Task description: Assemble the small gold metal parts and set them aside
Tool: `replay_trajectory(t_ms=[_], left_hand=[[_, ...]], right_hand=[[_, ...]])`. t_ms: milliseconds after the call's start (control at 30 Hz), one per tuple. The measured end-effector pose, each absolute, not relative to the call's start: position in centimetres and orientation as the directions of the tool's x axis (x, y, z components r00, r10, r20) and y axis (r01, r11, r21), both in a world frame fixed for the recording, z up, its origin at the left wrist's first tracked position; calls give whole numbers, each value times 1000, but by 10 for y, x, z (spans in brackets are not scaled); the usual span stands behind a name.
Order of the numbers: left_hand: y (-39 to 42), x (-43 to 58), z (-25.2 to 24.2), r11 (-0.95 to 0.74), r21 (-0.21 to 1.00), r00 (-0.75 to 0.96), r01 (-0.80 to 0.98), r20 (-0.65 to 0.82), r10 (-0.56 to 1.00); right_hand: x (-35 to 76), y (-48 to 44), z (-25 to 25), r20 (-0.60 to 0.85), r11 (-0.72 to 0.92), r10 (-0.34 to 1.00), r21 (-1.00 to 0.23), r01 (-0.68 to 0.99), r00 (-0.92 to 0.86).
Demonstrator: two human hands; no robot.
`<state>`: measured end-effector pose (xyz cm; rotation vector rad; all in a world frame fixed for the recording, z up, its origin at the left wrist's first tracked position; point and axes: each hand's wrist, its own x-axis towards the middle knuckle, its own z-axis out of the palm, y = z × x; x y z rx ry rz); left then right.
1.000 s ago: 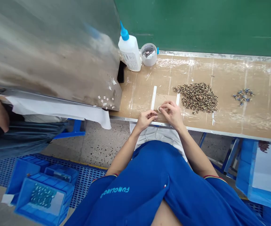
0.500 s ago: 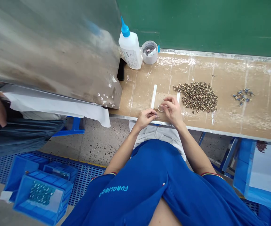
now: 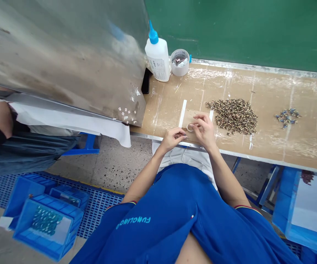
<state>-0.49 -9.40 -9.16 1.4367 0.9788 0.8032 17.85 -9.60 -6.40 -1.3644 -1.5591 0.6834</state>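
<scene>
At the near edge of the cardboard-covered table, my left hand (image 3: 173,138) is closed in a pinch; whatever is in its fingertips is too small to name. Close beside it on the right, my right hand (image 3: 204,130) has its fingers curled and drawn together. A thin white ring (image 3: 189,127) shows at the right fingertips, between the two hands; I cannot tell if it is gripped or only touched. The hands work between two white strips (image 3: 183,113) on the cardboard. Right of them lies a large heap of small brass-coloured and dark metal parts (image 3: 236,116).
A small group of blue and metal parts (image 3: 287,116) lies farther right. A white bottle with a blue nozzle (image 3: 158,60), a tape roll (image 3: 180,68) and a black phone (image 3: 145,81) stand behind-left, beside a metal cabinet (image 3: 98,69). Blue bins (image 3: 48,223) are on the floor.
The whole view has shifted slightly, so table things appear a little farther right. Both hands keep almost the same pose beside the white ring.
</scene>
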Motion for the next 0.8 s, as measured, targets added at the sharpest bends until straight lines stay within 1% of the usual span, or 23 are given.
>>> replay_trajectory(t_ms=[167, 300, 533, 700, 800], left_hand=[[-95, -3, -90, -95, 977, 426, 190, 6, 905], [-97, 0, -92, -158, 962, 434, 222, 47, 899], [-100, 3, -93, -203, 949, 431, 239, 84, 898], [-100, 4, -92, -193, 945, 436, 263, 62, 898], [-101, 4, -92, -206, 946, 433, 252, 81, 898]], right_hand=[[190, -108, -65, 127, 65, 949, -974, 216, 287], [184, -126, -72, 108, 58, 908, -989, 135, 405], [168, -136, -85, 105, 77, 895, -994, 80, 434], [169, -136, -88, 122, 110, 912, -992, 54, 392], [169, -137, -90, 118, 111, 922, -993, 42, 370]])
